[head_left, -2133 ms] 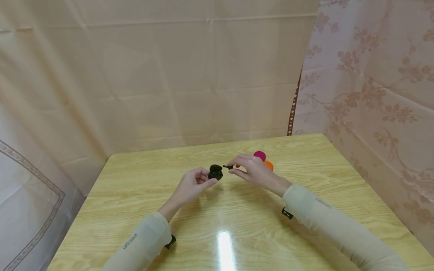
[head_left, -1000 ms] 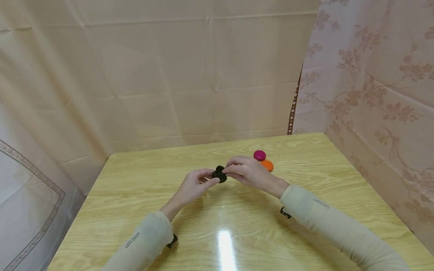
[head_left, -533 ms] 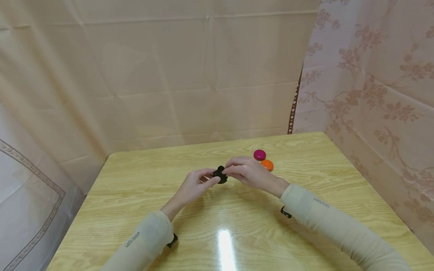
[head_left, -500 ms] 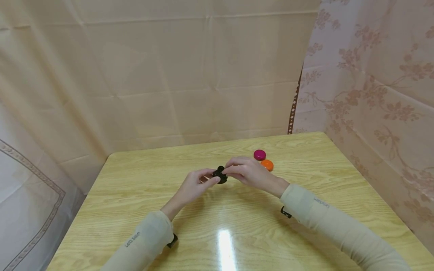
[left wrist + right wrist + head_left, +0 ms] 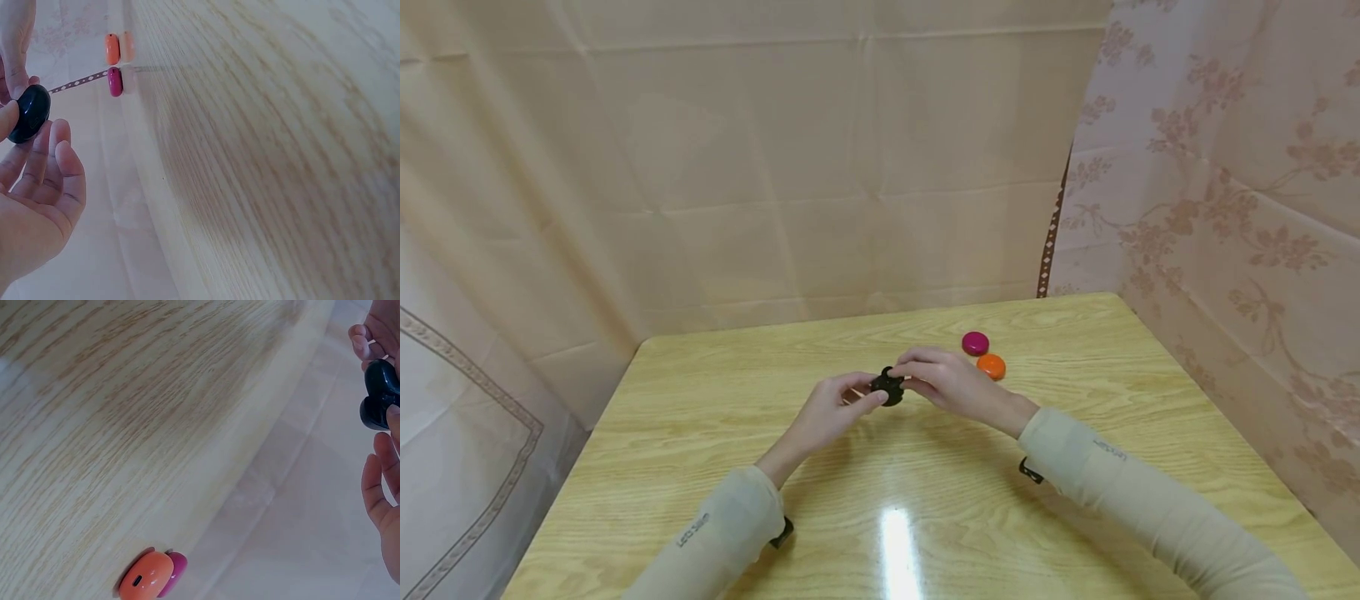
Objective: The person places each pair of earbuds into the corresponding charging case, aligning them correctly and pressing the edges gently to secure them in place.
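A small black rounded case [image 5: 888, 387] is held above the wooden table [image 5: 925, 500] between both hands. My left hand [image 5: 859, 398] grips it from the left between thumb and fingertips; the left wrist view shows the case [image 5: 29, 114] at my fingertips [image 5: 55, 134]. My right hand [image 5: 908, 377] meets it from the right, fingers curled over its top. In the right wrist view the case [image 5: 380, 394] appears as two dark lobes, with my right fingers [image 5: 375, 481] below it. Whether the lid stands open I cannot tell.
A pink round case [image 5: 975, 342] and an orange one [image 5: 991, 366] lie side by side on the table just behind my right hand, also seen as the orange case [image 5: 147, 579] and pink case [image 5: 176, 565]. Cloth curtains hang around the table's back and sides.
Two seconds ago my right hand held a small black piece apart from the case; it has since closed in onto the case. Over the last second the hands barely moved.
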### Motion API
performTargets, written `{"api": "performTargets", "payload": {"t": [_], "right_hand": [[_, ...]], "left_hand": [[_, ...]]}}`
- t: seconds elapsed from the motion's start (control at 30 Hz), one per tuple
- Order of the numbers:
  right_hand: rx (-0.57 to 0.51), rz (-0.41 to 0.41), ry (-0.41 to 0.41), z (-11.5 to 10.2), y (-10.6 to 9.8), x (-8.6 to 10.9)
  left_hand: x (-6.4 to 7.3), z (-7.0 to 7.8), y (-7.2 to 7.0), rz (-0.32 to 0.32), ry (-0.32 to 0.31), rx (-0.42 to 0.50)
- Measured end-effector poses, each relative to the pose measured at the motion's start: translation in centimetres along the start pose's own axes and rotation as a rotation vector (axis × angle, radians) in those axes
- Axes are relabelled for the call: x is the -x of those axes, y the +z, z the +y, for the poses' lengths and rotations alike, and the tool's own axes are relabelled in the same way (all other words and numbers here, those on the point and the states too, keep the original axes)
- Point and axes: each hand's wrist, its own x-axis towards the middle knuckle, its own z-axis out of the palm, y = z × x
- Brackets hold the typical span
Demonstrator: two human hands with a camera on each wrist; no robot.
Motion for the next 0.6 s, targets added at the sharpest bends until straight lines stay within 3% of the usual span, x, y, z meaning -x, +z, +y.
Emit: {"api": "performTargets", "payload": {"t": [0.6], "right_hand": [[-0.019, 0.013, -0.007, 0.23, 0.05, -0.23]], "left_hand": [[0.01, -0.22, -0.03, -0.003, 0.011, 0.007]]}}
